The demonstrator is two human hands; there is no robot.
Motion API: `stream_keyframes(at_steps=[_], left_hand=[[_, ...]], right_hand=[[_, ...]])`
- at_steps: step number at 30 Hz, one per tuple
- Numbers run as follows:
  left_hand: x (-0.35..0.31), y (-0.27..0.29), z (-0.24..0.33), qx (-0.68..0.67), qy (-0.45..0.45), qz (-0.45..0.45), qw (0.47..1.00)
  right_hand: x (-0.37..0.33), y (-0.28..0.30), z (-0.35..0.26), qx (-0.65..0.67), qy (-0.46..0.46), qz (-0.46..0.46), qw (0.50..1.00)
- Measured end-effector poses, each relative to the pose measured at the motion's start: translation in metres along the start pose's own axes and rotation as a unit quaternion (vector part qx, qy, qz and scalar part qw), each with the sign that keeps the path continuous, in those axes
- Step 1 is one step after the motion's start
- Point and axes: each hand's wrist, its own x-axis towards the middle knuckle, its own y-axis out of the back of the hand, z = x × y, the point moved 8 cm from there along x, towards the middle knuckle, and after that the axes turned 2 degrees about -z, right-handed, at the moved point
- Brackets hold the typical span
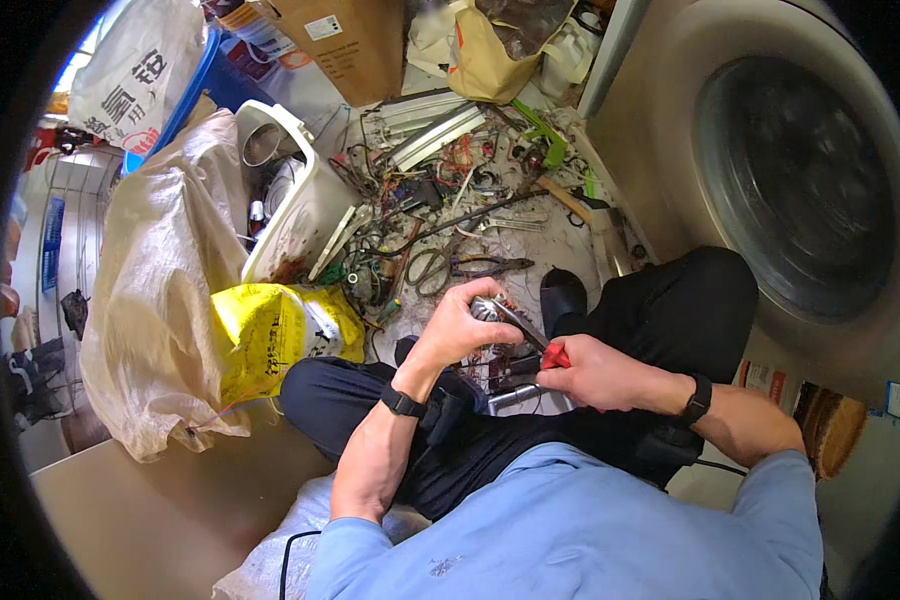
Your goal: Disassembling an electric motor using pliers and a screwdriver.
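Observation:
My left hand [460, 328] is closed around a small silvery metal part [485, 309] with reddish bits at its edge; the fingers hide much of it, and its kind is unclear. In my right hand [600, 374] is a red-handled tool [554, 355] with a long dark metal shaft. Its tip meets the metal part beside my left thumb, and most of the handle is hidden in my fist. Below both hands, between my legs, a shiny metal tube [518, 397] is partly visible. Pliers [492, 266] with dark handles and scissors [428, 270] lie on the floor just beyond.
Wires and metal scraps litter the floor, with a hammer [567, 200] among them. A white bin [308, 215], a yellow bag [260, 335] and a pale woven sack [155, 290] stand left. Far off is a cardboard box [345, 50]. A washing machine [660, 120] borders the right.

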Motion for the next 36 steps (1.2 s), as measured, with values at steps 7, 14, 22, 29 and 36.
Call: stream_keyframes(at_steps=[7, 14, 22, 29, 36], left_hand=[[-0.004, 0.009, 0.017, 0.085, -0.026, -0.008, 0.996], [-0.001, 0.003, -0.003, -0.002, -0.019, -0.033, 0.999], [0.003, 0.005, -0.022, -0.159, -0.013, 0.043, 0.986], [0.005, 0.005, -0.027, -0.275, -0.072, 0.023, 0.958], [0.003, -0.008, -0.011, -0.440, -0.080, 0.039, 0.894]], right_hand=[[-0.006, -0.002, -0.014, -0.024, -0.061, -0.047, 0.997], [0.008, -0.020, 0.002, 0.116, -0.046, -0.055, 0.991], [0.025, -0.016, 0.013, 0.175, 0.008, -0.063, 0.983], [0.032, -0.014, 0.005, 0.125, 0.074, -0.040, 0.989], [0.041, -0.017, -0.007, 0.144, 0.100, -0.048, 0.983]])
